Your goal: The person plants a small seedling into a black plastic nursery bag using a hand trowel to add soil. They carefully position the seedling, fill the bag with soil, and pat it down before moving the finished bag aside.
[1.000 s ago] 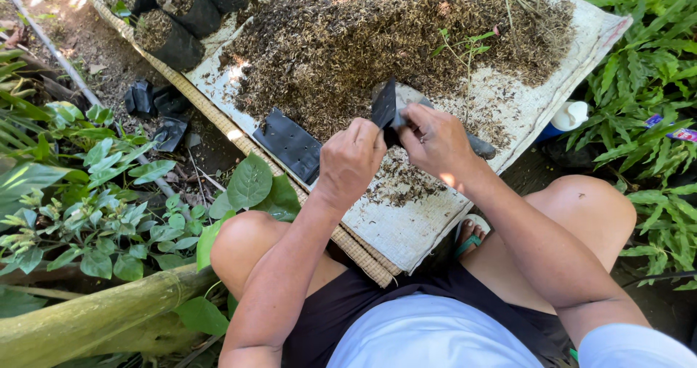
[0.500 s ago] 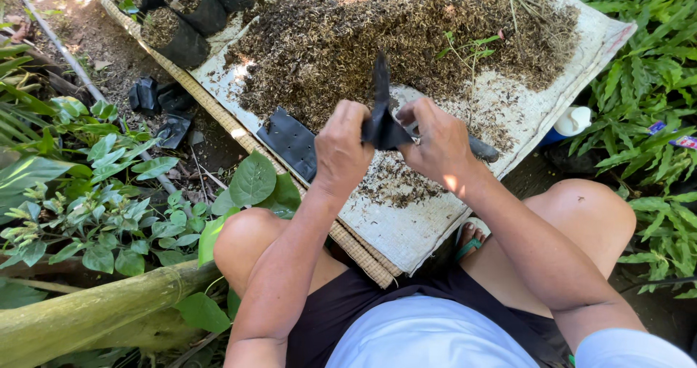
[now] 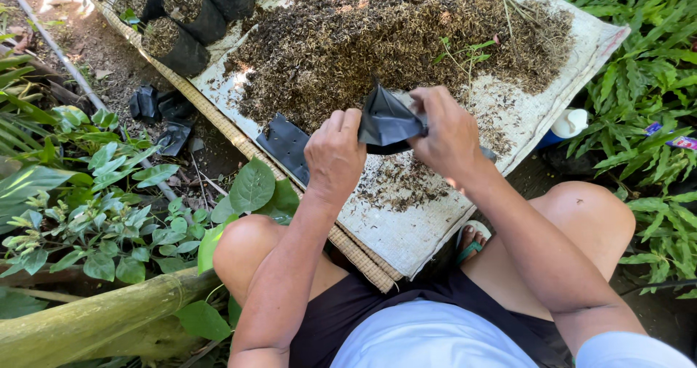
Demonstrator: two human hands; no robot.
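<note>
My left hand [image 3: 335,150] and right hand [image 3: 446,132] pinch an empty black bag [image 3: 388,119] over the white mat [image 3: 428,230] heaped with soil [image 3: 392,26]; soil-filled bags [image 3: 174,45] stand behind, among garden plants.

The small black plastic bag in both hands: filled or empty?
Empty, it seems: the small black plastic bag looks crumpled and limp between the left hand and right hand; its inside is hidden.

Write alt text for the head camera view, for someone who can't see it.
Seen from above, a squatting person's left hand and right hand pull open a small black plastic bag over a white sack heaped with dark potting mix. Filled black bags stand at upper left, a flat empty bag lies on the sack, and green plants surround it.
</note>
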